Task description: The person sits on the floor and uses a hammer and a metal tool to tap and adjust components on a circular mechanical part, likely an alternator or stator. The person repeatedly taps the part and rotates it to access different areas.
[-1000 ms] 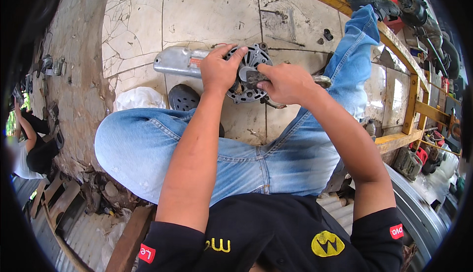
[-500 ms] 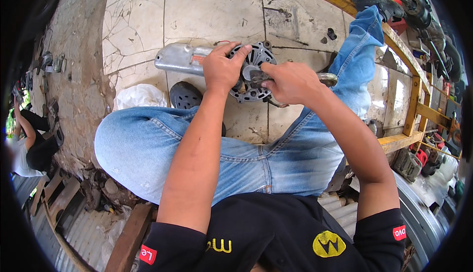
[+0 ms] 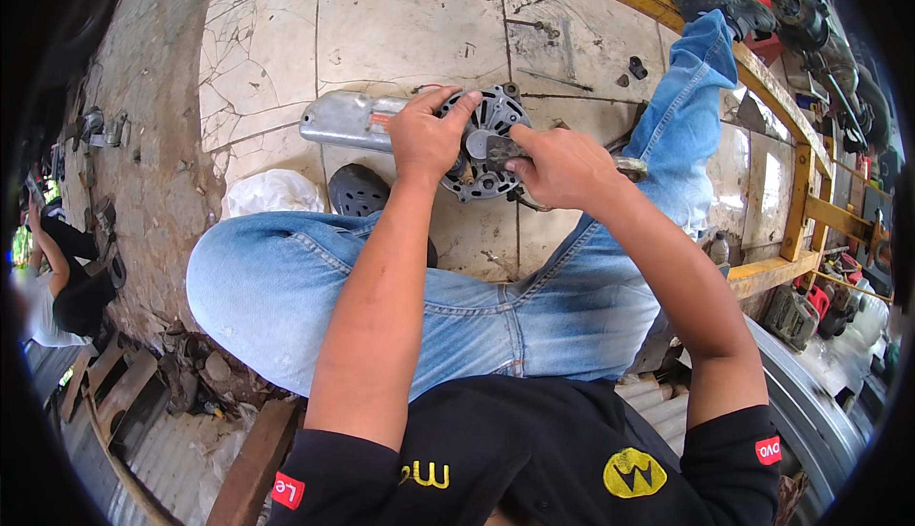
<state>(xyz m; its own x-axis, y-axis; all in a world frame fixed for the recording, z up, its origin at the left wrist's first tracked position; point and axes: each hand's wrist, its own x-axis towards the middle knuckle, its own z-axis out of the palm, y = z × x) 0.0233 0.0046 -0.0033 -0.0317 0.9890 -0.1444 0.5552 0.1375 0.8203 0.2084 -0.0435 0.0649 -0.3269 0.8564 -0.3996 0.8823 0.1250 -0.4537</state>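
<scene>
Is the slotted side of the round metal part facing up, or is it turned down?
Facing up: the round metal part shows its slots to the camera above.

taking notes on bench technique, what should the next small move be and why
Probably a firmer brace from the left hand on the round slotted metal housing before any force goes through the tool: the right hand grips it with its dark end over the housing's centre, and the left hand is at the housing's left side.
</scene>
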